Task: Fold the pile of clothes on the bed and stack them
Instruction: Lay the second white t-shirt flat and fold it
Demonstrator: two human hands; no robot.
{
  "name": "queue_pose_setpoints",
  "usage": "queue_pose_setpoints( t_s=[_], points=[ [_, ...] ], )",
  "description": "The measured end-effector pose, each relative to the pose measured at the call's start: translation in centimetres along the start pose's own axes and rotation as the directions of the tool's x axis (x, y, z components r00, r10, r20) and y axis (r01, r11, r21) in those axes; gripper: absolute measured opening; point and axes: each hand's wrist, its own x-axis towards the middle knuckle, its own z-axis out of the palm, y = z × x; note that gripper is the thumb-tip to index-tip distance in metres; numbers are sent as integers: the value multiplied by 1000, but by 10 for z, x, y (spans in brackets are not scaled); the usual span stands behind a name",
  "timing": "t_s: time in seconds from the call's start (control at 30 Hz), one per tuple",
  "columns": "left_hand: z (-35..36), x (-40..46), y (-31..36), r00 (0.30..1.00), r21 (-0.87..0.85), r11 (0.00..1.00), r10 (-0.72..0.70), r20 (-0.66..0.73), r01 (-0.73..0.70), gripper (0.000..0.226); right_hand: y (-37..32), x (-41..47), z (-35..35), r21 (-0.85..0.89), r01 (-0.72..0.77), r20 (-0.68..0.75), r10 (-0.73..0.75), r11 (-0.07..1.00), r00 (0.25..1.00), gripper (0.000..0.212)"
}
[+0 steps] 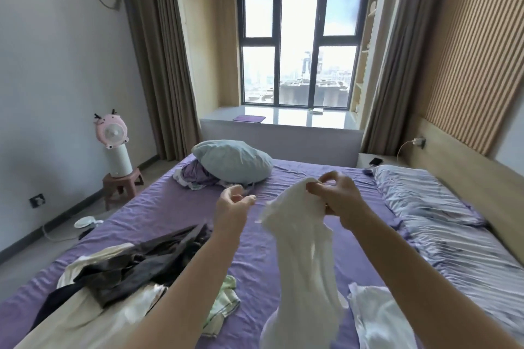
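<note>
Nearest you, at the left, the pile of clothes (pixel 119 272) is lying unfolded on the purple bed (pixel 170 207): a dark grey piece on top, cream and black cloth under it, a pale green piece (pixel 224 300) trailing from its right edge. I am counting at least four garments there, though the tangle is hiding exact numbers. At the near right a second white garment (pixel 377 317) is lying crumpled apart from the pile, probably set aside.

Above the middle of the bed you are lifting one white garment (pixel 300 249) clear of the sheet so that it is hanging straight and its shape can be found. Your right hand (pixel 337 198) is pinching its top edge between thumb and fingertips, taking all the weight. Your left hand (pixel 232 201) is hovering just beside the cloth, fingers loosely curled, holding nothing; I judge it is reaching for the other corner.

No folded stack is showing yet, so the task is looking barely begun.

Farther off, two pillows are lying on the bed: a striped pillow (pixel 425 198) along the right side, and a pale blue pillow (pixel 232 161) at the far left, resting on a bundle of purple cloth (pixel 192 176). On the floor at the left, one pink fan (pixel 112 130) is standing on a small stool (pixel 122 184).
</note>
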Motion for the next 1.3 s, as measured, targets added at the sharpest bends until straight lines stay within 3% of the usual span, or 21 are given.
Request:
queue_pose_setpoints(
  t_s=[0.03,0.1,0.2,0.27,0.37,0.43,0.47,0.53,0.57,0.6,0.67,0.73,0.8,0.87,0.97,1.1,1.3],
  points=[
    [3,-12,0,995,37,994,103,-18,-102,21,-3,-4,-2,33,-29,34,27,999,999,22],
    [12,-36,2,964,13,970,239,120,-242,15,-9,-12,-4,119,-55,109,42,991,993,23],
    [31,-63,-1,891,81,942,277,359,-326,28,-17,-20,-6,224,-38,172,-1,974,985,16],
    [42,-68,-1,905,70,952,258,339,-298,41,-23,-23,-9,241,-20,218,-34,970,975,13],
    [50,-64,9,939,1,970,236,249,-244,24,-27,-26,-16,219,30,314,-100,975,944,19],
    [51,-56,18,937,-85,977,214,277,-198,6,-26,-25,-24,56,164,324,-173,985,930,26],
    [51,-52,23,930,-100,978,205,304,-183,8,-24,-24,-30,-148,307,296,-254,940,921,29],
    [50,-45,31,900,-82,982,190,393,-171,19,-21,-18,-41,-493,554,304,-464,671,832,34],
    [49,-41,37,874,-80,983,183,450,-165,23,-19,-16,-45,-533,629,357,-524,566,774,39],
    [49,-38,44,845,-89,985,174,505,-150,24,-17,-15,-49,-510,674,419,-530,534,737,47],
    [50,-32,56,795,-105,986,167,583,-129,23,-15,-12,-52,-401,660,496,-456,635,739,55],
    [50,-27,65,763,-113,986,166,625,-121,21,-16,-11,-53,-281,571,480,-402,772,780,41],
    [47,-23,66,762,-123,988,154,629,-98,17,-16,-9,-54,-205,525,370,-431,826,823,22],
    [40,-22,61,769,-119,988,149,622,-95,26,-16,-4,-55,-226,528,278,-465,819,841,11],
    [36,-23,43,754,-7,982,151,639,-190,36,-17,1,-53,-259,518,247,-463,815,851,9],
    [44,-24,27,800,21,963,210,561,-268,11,-19,4,-50,-297,482,270,-412,824,870,12],
    [43,-16,42,795,9,914,347,497,-405,13,-18,4,-79,-433,464,277,-376,773,884,12]
  ],
)
